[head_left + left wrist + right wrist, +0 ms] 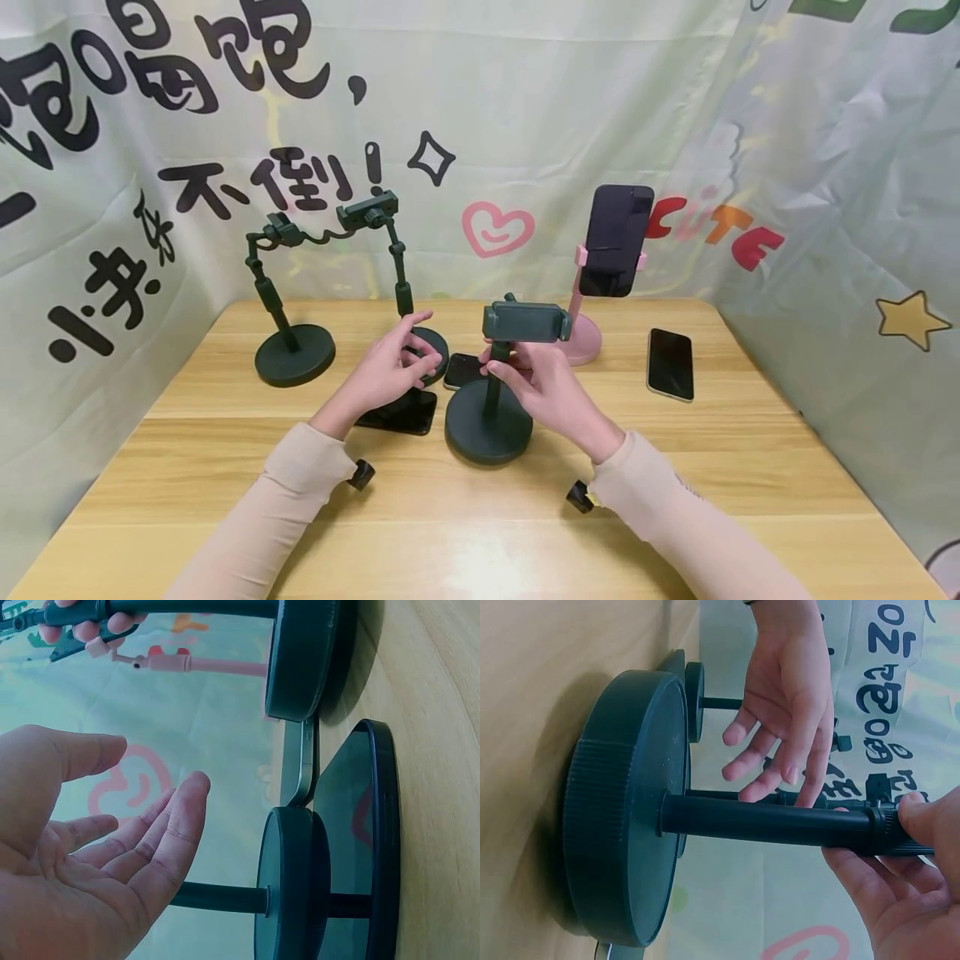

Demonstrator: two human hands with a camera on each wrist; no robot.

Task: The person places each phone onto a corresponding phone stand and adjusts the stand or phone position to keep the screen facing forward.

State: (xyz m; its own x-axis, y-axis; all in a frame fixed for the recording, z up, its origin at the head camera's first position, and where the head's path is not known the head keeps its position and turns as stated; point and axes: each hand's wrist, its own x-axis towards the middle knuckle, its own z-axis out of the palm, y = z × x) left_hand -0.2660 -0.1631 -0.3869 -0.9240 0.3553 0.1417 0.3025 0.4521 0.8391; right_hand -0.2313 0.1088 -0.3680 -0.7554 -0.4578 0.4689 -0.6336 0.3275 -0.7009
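My right hand (551, 392) grips the pole of a dark green phone stand (491, 425), just under its holder. The thumb and fingers meet around the pole in the right wrist view. This stand's round base is close above the table; whether it touches cannot be told. My left hand (390, 367) holds nothing, its fingers spread and slightly bent. It hovers before a second dark green stand (402, 292) and above a black phone (408, 414). Another phone (462, 371) lies partly hidden behind the gripped stand.
A third dark green stand (295, 356) is at the back left, its arm extended. At the back right, a pink stand (585, 340) holds an upright phone (617, 242). One more phone (671, 364) lies face up at right. A printed cloth (600, 100) hangs behind the table.
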